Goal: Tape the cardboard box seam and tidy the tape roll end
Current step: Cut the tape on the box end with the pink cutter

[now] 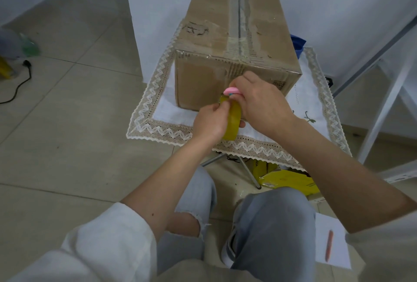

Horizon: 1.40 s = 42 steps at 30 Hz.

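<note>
A worn cardboard box [216, 31] stands on a small cloth-covered table, its top seam [239, 10] running away from me with old tape along it. In front of the box's near face my left hand [209, 121] grips a yellowish tape roll [233, 117] and pinches its loose end [224, 99]. My right hand [259, 99] holds a small pink cutter [232, 90] at that tape end, just above the roll. Whether the tape end touches the box is hidden by my fingers.
A white cloth with a lace border [158, 128] covers the table. Yellow packaging [291, 182] lies on the tiled floor beneath it. A sheet of paper with an orange pen [329, 245] lies by my right knee. A black cable [20, 85] trails at the left; a white metal frame [388, 92] stands right.
</note>
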Motion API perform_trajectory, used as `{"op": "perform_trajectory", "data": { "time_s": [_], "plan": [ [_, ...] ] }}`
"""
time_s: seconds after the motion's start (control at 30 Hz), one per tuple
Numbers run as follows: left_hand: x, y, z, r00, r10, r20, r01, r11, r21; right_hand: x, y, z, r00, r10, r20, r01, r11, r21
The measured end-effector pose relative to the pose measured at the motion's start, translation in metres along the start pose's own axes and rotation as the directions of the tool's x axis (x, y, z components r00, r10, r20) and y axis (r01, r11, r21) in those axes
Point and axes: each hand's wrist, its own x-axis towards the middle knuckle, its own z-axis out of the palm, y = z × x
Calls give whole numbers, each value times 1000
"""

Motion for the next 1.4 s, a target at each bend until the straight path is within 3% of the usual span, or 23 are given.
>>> {"op": "perform_trajectory", "data": {
  "time_s": [0.63, 1.0, 1.4],
  "plan": [
    [-2, 3, -1, 997, 50, -62, -46, 998, 51, 0, -12, -6, 995, -71, 68, 86, 963, -257],
    [-1, 2, 1, 997, 26, -75, -22, 998, 52, 1, -8, -4, 994, -106, 15, 107, 972, -211],
    [-2, 2, 3, 993, 24, -116, -19, 999, 41, 1, -3, 4, 989, -149, 4, 144, 947, -286]
  ]
}}
